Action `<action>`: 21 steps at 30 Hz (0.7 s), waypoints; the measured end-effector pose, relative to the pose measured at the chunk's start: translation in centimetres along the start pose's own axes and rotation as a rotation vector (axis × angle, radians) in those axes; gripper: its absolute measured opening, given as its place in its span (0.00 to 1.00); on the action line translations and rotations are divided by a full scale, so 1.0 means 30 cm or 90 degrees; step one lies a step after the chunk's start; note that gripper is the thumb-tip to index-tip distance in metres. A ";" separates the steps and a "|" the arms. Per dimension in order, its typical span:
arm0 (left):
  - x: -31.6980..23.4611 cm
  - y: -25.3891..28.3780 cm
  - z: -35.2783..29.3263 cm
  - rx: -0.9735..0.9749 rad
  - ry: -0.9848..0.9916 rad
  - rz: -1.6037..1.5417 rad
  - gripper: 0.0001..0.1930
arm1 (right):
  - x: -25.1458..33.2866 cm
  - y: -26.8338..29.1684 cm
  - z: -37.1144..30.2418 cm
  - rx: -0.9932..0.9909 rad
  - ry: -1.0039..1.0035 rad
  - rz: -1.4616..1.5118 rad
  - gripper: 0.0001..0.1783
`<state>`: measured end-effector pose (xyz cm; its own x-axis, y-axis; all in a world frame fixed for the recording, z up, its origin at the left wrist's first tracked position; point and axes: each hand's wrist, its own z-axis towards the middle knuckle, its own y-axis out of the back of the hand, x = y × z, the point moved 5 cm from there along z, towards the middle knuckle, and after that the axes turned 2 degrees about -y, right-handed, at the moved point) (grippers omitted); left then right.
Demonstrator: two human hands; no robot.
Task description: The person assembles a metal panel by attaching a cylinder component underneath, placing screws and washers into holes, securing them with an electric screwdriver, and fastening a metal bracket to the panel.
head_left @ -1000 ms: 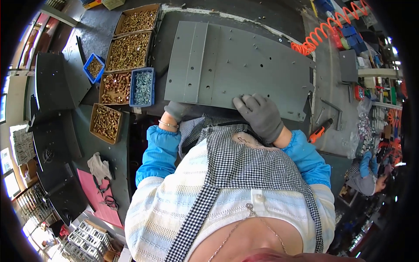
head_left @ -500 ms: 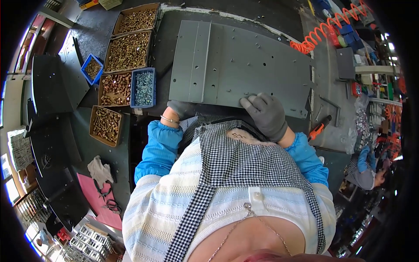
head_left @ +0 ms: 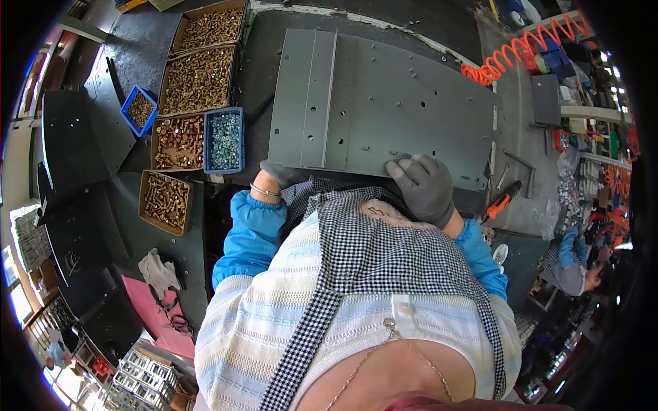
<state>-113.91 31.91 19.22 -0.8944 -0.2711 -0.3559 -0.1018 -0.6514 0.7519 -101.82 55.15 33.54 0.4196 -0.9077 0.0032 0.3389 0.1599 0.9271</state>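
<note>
A large grey metal panel [head_left: 384, 130] with holes and several short studs lies flat in front of me, its near edge close to my apron. My right hand [head_left: 426, 188], in a grey glove, has its fingers curled over that near edge, right of the middle. At the panel's near left corner is my left hand [head_left: 276, 171], also gloved. Its fingers are hidden beneath the panel's edge, so their grip does not show. Blue sleeves cover both forearms.
Left of the panel stand cardboard boxes of brass-coloured fasteners [head_left: 199, 81] and a blue bin of silvery nuts [head_left: 225, 140]. To the right lie an orange-handled tool [head_left: 504, 201] and a hex key [head_left: 522, 171]. An orange coiled hose [head_left: 504, 58] hangs at the upper right. Another person [head_left: 572, 264] works farther right.
The view has shifted slightly. The panel and my right hand sit a little nearer to me and to the right in the picture. Both hands stay at the panel's near edge.
</note>
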 end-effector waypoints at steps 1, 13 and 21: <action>0.004 -0.001 -0.004 -0.001 -0.001 -0.003 0.21 | 0.002 0.000 0.005 0.003 -0.007 -0.005 0.19; 0.032 -0.026 -0.041 -0.004 -0.033 -0.051 0.21 | 0.005 -0.003 0.004 -0.010 -0.018 0.000 0.18; 0.031 -0.026 -0.046 -0.023 -0.065 0.014 0.20 | 0.002 -0.008 0.000 -0.035 -0.024 -0.003 0.18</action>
<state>-114.06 31.19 17.54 -0.9361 -0.2138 -0.2793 -0.0668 -0.6715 0.7380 -101.86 55.06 33.31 0.3863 -0.9222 0.0145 0.3866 0.1762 0.9053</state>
